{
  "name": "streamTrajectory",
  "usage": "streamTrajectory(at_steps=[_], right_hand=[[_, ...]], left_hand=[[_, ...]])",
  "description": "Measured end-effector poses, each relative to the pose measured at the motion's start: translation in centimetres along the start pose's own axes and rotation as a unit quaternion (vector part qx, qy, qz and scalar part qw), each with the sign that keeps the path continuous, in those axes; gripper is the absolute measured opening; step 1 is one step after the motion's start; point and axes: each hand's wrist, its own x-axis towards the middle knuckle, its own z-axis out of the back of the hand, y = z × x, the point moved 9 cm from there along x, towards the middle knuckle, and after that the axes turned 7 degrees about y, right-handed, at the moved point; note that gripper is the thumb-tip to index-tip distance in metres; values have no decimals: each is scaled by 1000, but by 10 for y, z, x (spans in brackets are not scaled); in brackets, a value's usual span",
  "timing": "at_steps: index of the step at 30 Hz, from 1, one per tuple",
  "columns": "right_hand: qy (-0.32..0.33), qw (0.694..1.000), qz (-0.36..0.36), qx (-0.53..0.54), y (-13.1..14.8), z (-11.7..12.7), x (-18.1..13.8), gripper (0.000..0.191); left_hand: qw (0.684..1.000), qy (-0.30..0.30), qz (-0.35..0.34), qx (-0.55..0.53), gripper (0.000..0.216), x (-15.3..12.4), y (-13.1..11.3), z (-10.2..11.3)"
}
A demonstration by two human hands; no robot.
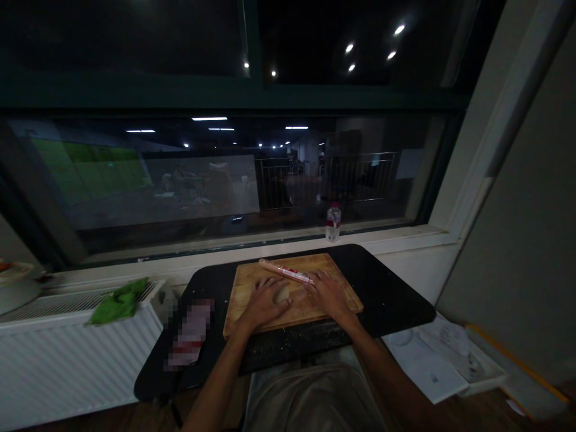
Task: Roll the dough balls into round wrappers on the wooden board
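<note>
A long, thin sausage in a clear wrapper with a red and white label point(288, 273) lies aslant across the far part of a wooden cutting board point(252, 273). My left hand point(267, 303) rests palm down on the board, fingers spread, with its fingertips just on the near side of the sausage. Between its thumb and forefinger shows a pale patch point(282, 293); I cannot make out what it is. My right hand point(328, 294) also lies flat with fingers apart, its fingertips at the right end of the sausage, apparently touching it. Neither hand is closed around anything.
The board sits on a black table point(378, 288) with scattered crumbs. A pink packet, partly blurred point(191, 333), lies at left. A water bottle point(333, 223) stands on the windowsill; a green cloth point(119, 303) drapes over the radiator point(76, 366). A white box point(432, 360) is low at right.
</note>
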Motion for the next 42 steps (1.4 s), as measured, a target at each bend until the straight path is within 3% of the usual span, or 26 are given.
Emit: streamTrajectory(at_steps=[5, 15, 27, 42], right_hand=[[0, 1000, -1, -9, 0, 1, -1, 42], [4, 1000, 0, -16, -1, -1, 0, 40], [0, 1000, 9, -14, -1, -2, 1, 40], [0, 1000, 11, -15, 1, 1, -1, 40]], left_hand=[[998, 42, -27, -25, 58, -5, 6, 1], [998, -13, 24, 49, 67, -3, -3, 2], [998, 38, -36, -19, 60, -6, -4, -3], [998, 31, -47, -6, 60, -1, 1, -9]])
